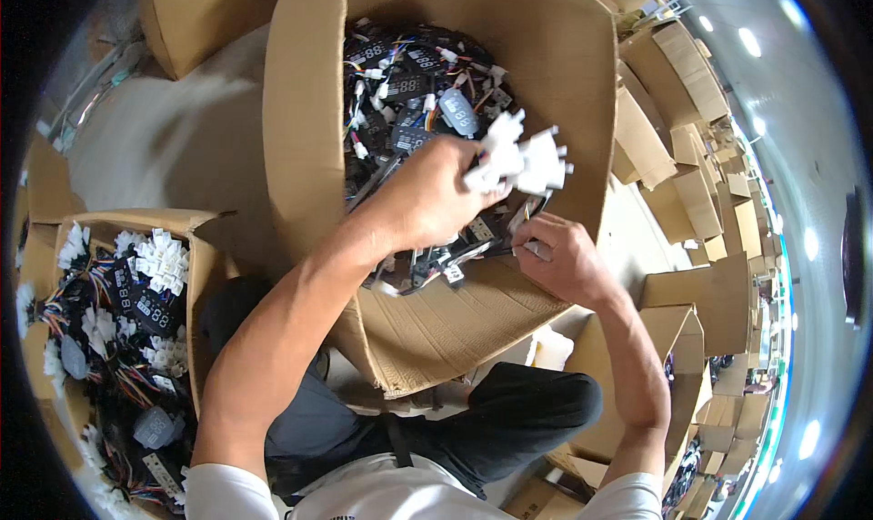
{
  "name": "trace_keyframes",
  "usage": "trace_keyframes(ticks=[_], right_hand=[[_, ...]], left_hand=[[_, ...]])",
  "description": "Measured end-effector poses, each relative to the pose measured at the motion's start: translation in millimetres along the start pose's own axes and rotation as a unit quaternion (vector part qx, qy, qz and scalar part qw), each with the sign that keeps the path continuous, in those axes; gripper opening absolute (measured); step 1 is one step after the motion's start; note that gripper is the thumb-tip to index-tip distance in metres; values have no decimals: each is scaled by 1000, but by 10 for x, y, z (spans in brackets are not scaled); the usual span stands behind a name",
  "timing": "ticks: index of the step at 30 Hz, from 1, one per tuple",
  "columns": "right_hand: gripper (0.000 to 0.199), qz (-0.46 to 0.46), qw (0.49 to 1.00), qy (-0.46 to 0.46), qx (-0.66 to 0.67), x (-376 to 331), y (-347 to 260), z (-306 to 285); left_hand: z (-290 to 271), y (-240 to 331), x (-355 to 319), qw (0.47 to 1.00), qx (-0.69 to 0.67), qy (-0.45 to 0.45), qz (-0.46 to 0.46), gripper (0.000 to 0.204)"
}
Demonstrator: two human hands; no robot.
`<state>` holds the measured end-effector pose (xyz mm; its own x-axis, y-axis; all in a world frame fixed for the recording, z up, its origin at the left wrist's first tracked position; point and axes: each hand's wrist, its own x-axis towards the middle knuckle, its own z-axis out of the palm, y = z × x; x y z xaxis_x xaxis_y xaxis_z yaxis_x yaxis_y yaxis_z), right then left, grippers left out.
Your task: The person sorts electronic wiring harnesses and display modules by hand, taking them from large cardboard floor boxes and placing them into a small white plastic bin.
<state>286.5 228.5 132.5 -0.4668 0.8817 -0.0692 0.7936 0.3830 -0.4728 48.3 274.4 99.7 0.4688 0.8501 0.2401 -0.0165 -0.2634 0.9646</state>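
My left hand (427, 197) is closed on a bunch of white plastic connectors (523, 156) and holds them up inside a large tilted cardboard box (305, 129). The box holds a tangle of black display boards with coloured wires (409, 88) and white plugs. Lower to the right, my right hand (559, 256) pinches a wire end or small connector (532, 245) at the edge of the pile, near the box's lower flap. What exactly the right fingers pinch is partly hidden.
A second open cardboard box (205, 265) at the left holds more black boards, coloured wires and white connectors (164, 261). Stacks of folded cardboard boxes (673, 156) line the right side. My dark-trousered legs (509, 411) sit under the big box. Grey floor (155, 138) shows at upper left.
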Motion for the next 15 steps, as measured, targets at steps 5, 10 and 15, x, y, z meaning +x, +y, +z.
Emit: trace_keyframes(ticks=[5, 10, 15], right_hand=[[13, -69, 995, -41, -63, 52, -579, -520], [14, -11, 998, -42, 38, 40, -580, -645], [16, 57, 981, -34, 181, 41, -577, -652]], left_hand=[[198, -149, 8, 991, -47, -61, 105, 18], [210, -29, 23, 993, -6, -69, 92, 17], [304, -166, 16, 987, -66, -22, 142, 14]])
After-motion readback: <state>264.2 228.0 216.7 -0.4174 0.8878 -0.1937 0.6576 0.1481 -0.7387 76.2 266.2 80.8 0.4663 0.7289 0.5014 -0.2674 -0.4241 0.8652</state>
